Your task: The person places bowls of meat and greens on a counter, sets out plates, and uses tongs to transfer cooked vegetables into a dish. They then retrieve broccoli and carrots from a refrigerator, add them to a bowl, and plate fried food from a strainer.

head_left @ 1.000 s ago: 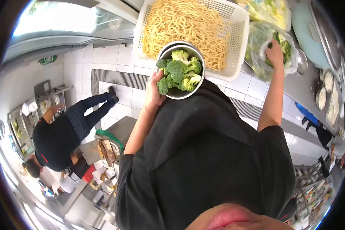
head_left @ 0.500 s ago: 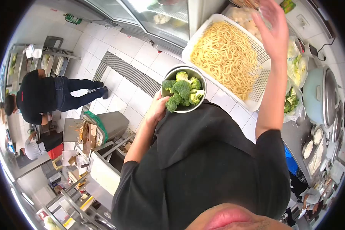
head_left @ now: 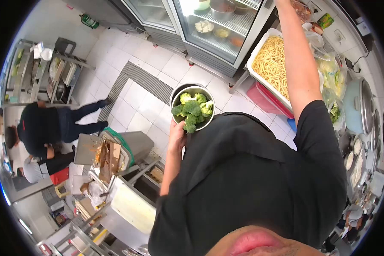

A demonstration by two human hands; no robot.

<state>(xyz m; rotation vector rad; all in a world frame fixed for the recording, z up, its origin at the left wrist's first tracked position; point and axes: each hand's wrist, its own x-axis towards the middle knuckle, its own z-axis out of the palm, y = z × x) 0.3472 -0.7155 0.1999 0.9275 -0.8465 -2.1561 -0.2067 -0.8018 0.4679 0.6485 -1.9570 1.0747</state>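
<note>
My left hand [head_left: 178,134] is closed around the side of a round metal container [head_left: 212,117] held in front of my apron. Green broccoli florets [head_left: 193,107] fill it to the rim, and a second metal rim shows just behind it. My right forearm [head_left: 298,59] stretches up past a white basket [head_left: 252,70] of yellow noodles [head_left: 271,64]. The right hand itself is cut off by the top edge, near the corner of a glass-door fridge [head_left: 243,47].
A waste bin [head_left: 138,143] with a green liner rim stands at left, and a person in black [head_left: 40,123] bends beyond it. Bagged greens [head_left: 335,79] and a pale blue pot [head_left: 350,104] line the right counter. A floor drain grate [head_left: 147,85] crosses the tiles.
My view has swung, bringing more of the fridge into sight. The right hand has gone up out of the frame. The left hand still holds the container of broccoli.
</note>
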